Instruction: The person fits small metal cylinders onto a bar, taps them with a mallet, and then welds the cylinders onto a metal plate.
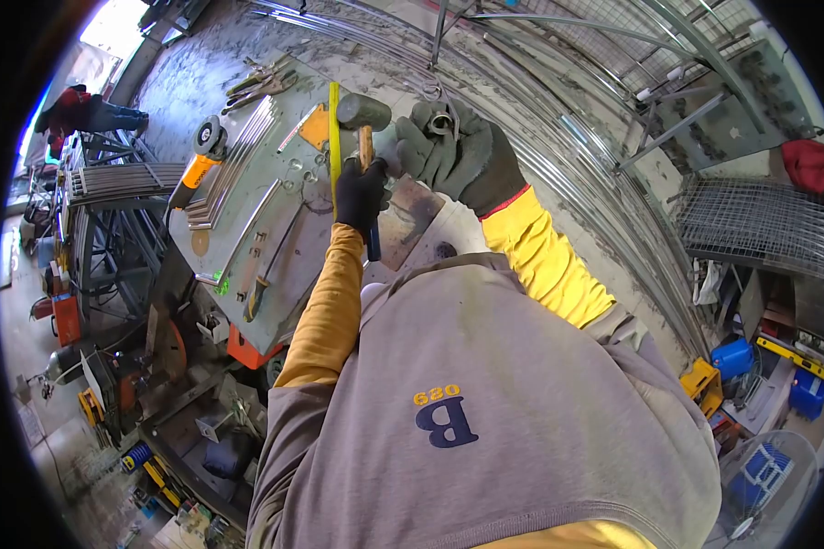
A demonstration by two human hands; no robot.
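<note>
A worker's black-gloved left hand wraps tightly around a blunt, cylindrical mallet over a scuffed table; right of the table, the thick-gloved right hand half-curls by a metal ring, its grip impossible to tell. Beyond the table, shiny tubes line the dusty workshop floor.

Bare table strip between screwdriver and left sleeve; room for a hand there. Left side of table blocked: grinder, then bars lying side by side, then curved tube. Tight in the middle: yellow strip just left of mallet, left hand below its head, right hand close on the right. Clamps block the far-left edge. Pipes line the floor right.
</note>
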